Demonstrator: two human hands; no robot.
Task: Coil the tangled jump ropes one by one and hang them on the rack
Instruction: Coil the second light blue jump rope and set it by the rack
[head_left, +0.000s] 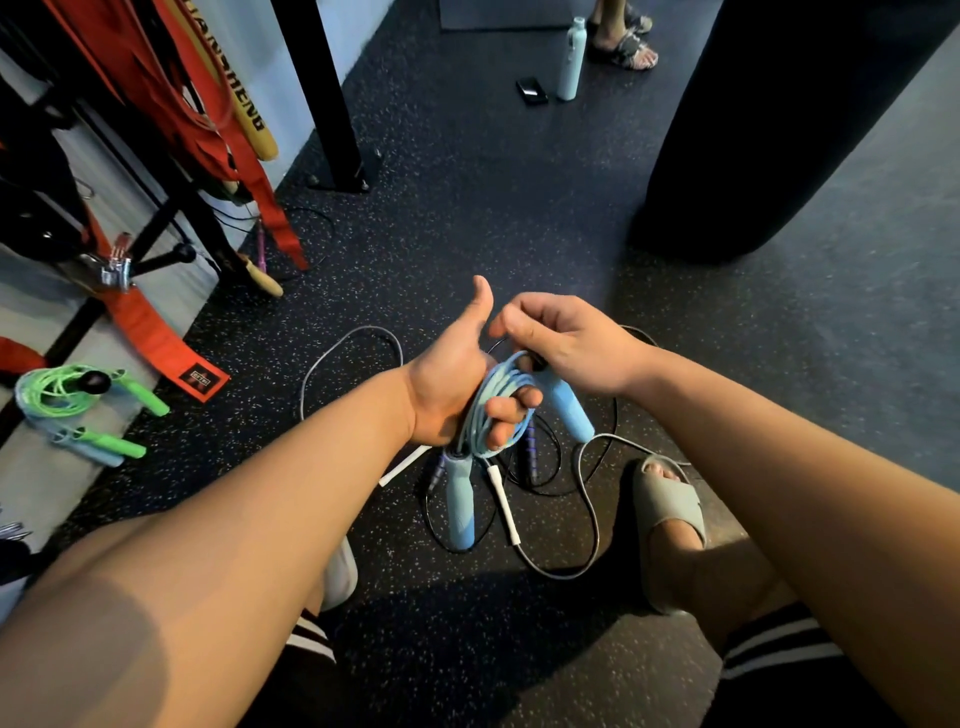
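- Left hand (457, 384): we see the thumb raised and the fingers curled through a coil of blue rope (496, 387). The hand serves as a spool, which keeps the loops even.
- Right hand (566, 343): it grips the top of one blue handle (569, 410), just beside the coil. We judge it is guiding the last length of cord round the loops.
- Second handle (461, 512): it hangs free beneath the left hand, where its weight holds that end taut.
- Sandal (670, 509): it stands at the edge of the floor tangle.
- Floor tangle: directly below the hands lie a grey cord (592, 514), white handles (504, 499) and a purple handle (530, 441). These ropes await coiling.
- Green rope (57, 389): it is coiled and hung on a peg of the rack (171, 218), well to the left, with a pale blue one beneath it. We take these as finished.
- Bottle (571, 57): it stands upright on the far floor, well apart from the work.
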